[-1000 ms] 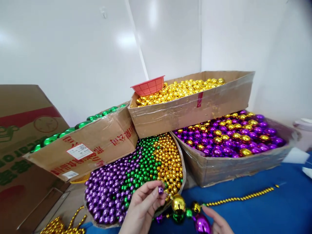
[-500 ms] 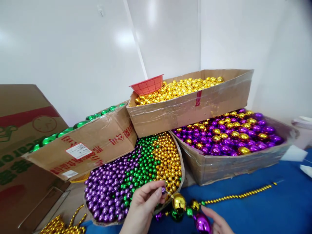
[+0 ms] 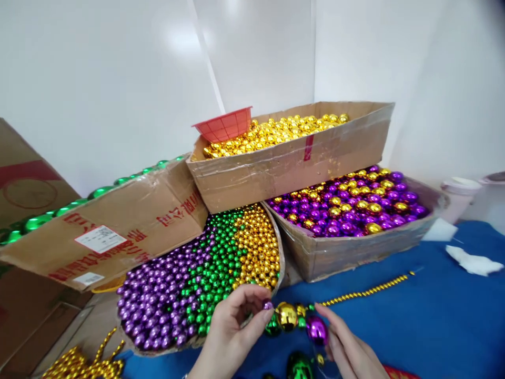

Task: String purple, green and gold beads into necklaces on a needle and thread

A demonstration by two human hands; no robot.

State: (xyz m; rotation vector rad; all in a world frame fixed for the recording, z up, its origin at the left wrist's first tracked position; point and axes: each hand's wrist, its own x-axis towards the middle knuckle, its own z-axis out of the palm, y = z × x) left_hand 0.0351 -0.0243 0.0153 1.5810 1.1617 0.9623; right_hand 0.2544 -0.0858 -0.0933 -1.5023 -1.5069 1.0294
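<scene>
Threading, I judge: my left hand (image 3: 232,329) pinches a purple bead (image 3: 268,304) beside the strand (image 3: 288,316), off the tray's (image 3: 281,259) near-right edge; my right hand (image 3: 351,347) touches the strand, grip unclear. Next calls for careful sliding.

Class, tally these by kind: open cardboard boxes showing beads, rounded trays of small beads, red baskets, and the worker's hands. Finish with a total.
Open boxes: 3 (green-bead box, gold-bead box, purple-and-gold-bead box)
Rounded tray: 1
Red basket: 1
Hands: 2 (left hand, right hand)
Total: 7
</scene>
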